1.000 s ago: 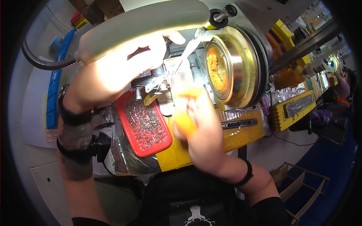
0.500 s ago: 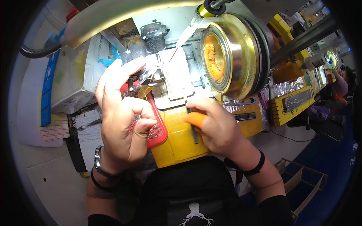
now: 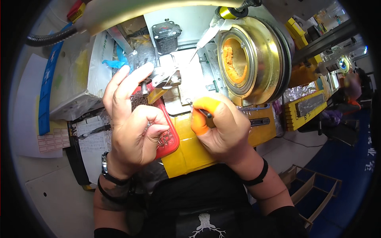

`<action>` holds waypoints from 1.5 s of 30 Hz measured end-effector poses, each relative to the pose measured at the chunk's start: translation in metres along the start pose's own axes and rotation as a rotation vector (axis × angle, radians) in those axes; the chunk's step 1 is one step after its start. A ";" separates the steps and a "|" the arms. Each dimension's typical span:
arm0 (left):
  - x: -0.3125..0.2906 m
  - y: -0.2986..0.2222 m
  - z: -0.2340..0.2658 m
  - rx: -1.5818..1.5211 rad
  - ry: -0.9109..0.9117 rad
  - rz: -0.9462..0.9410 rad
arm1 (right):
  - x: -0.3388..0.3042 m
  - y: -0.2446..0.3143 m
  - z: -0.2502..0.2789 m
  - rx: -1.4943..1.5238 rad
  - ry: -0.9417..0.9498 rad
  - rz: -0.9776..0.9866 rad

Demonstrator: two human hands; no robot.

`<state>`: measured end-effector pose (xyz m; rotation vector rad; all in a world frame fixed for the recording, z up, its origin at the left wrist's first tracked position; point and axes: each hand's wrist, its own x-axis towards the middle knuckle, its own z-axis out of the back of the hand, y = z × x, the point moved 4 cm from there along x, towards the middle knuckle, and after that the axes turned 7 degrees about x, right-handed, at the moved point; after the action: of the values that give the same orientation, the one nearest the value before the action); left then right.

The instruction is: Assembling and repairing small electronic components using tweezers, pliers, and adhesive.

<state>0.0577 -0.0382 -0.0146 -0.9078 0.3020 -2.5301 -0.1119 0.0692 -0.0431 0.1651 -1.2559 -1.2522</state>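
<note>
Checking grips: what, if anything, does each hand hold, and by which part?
Right hand: a slim dark tool between orange-covered fingers; gripped part hidden. Left hand: cannot tell.

From the person's head, the tabletop is viewed downward through a fisheye lens, the left hand and right hand being framed close by.

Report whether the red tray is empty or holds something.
Not empty: small metal pieces lie in the red tray, partly hidden by the left hand.
</note>
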 end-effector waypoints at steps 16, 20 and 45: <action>-0.003 0.002 0.000 0.026 -0.025 0.011 | -0.005 0.049 0.049 0.058 0.060 0.022; -0.002 0.003 0.001 0.050 -0.013 0.011 | 0.009 0.048 0.048 0.133 0.025 0.039; -0.008 0.000 0.008 0.139 0.017 0.043 | -0.031 0.016 0.039 -0.346 0.265 0.231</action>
<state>0.0683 -0.0353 -0.0131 -0.8181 0.1467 -2.4852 -0.1255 0.1192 -0.0358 -0.0626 -0.7935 -1.1825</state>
